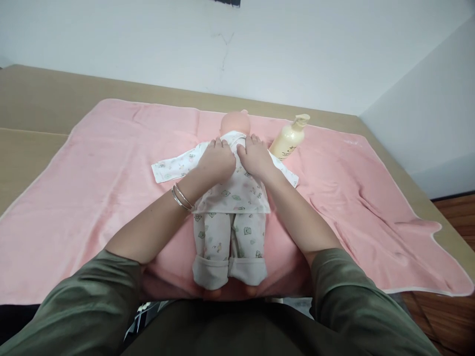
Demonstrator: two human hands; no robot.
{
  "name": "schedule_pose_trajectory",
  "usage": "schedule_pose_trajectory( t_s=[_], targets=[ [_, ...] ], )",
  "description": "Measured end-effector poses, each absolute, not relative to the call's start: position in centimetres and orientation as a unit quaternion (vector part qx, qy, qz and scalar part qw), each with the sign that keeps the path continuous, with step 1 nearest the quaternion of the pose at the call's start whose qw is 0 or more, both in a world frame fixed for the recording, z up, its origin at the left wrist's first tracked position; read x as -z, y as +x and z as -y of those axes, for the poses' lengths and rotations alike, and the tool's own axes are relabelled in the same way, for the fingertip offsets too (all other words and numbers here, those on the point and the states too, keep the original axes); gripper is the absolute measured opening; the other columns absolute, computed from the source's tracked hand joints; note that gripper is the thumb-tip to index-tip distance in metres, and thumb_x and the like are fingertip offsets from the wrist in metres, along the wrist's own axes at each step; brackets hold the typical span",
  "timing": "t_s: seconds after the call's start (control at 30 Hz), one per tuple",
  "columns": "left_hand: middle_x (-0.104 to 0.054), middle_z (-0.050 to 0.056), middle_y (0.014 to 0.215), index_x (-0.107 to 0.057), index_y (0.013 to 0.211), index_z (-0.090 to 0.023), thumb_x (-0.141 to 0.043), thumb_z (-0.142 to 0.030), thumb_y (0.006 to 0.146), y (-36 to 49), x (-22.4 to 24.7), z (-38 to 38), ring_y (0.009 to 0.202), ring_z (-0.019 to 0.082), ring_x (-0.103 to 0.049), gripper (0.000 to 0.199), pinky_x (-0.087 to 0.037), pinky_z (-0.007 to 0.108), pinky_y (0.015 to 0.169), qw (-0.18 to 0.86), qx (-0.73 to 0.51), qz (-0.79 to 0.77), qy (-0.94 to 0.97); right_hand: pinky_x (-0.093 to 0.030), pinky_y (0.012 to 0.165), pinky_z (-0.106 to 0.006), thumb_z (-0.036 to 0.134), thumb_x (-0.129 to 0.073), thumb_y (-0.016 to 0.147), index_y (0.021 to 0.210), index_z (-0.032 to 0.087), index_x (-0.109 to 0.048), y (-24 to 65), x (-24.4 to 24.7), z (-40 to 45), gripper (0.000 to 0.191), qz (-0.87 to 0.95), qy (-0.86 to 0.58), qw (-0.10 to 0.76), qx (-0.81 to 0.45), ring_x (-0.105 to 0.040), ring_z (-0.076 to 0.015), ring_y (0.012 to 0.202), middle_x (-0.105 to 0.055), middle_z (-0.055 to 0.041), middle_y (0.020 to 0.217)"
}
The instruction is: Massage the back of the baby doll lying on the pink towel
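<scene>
A baby doll [232, 198] lies lengthwise in front of me, dressed in a white printed top and matching trousers with turned-up cuffs. Its bare head [235, 122] points away from me; which way it faces I cannot tell. My left hand [218, 160] rests on the doll's upper body near the left shoulder, fingers laid over the cloth, the thumb side partly tucked in. On the other shoulder lies my right hand [256, 157], its fingers outstretched and the thumb apart. Both sleeves of the top spread outward, the right one partly behind my hand and forearm.
A cream pump bottle [287, 141] is just beyond the doll's right sleeve. Under the doll a pink blanket [122, 163] covers most of the wooden table [37, 94], with folds at the right. A white wall [148, 44] stands behind the table.
</scene>
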State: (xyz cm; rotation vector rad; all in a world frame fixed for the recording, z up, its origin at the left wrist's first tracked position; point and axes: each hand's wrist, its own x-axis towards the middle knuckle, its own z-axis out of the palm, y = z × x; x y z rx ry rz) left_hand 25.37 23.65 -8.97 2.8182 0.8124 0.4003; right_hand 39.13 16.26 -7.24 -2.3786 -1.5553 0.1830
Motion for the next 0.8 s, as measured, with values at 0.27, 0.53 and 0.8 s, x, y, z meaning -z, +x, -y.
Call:
schedule_pose_trajectory(
  t_s=[0.27, 0.53, 0.8],
  targets=[
    [-0.078, 0.019, 0.129, -0.072, 0.122, -0.013, -0.028, -0.044, 0.109, 24.7, 7.5, -27.7, 0.117, 0.03, -0.071, 0.056, -0.054, 0.042, 0.109, 0.28, -0.148, -0.319, 0.893, -0.02, 0.14, -0.061, 0.028, -0.035, 0.107, 0.166, -0.013, -0.033, 33.5, 7.3, -13.9, 0.072, 0.624, -0.775, 0.104, 0.012, -0.027, -0.0451, 0.169, -0.03, -0.0322, 0.177],
    [-0.066, 0.024, 0.15, -0.059, 0.148, -0.013, -0.025, -0.047, 0.11, 24.6, 6.2, -24.8, 0.143, 0.04, -0.061, 0.061, -0.049, 0.055, 0.119, 0.184, -0.069, -0.426, 0.883, -0.026, 0.139, -0.06, 0.047, -0.038, 0.108, 0.167, -0.002, -0.039, 40.1, 7.7, -16.5, 0.077, 0.586, -0.778, 0.201, -0.101, -0.032, -0.0397, 0.168, -0.036, -0.025, 0.177],
    [-0.061, 0.03, 0.149, -0.052, 0.152, -0.005, -0.032, -0.034, 0.11, 23.8, 4.0, -21.2, 0.143, 0.043, -0.061, 0.055, -0.05, 0.058, 0.118, 0.144, -0.019, -0.374, 0.916, -0.026, 0.138, -0.055, 0.049, -0.038, 0.111, 0.165, -0.005, -0.04, 40.2, 7.9, -16.5, 0.077, 0.564, -0.8, 0.186, -0.08, -0.037, -0.0385, 0.165, -0.04, -0.0285, 0.173]
  ],
)
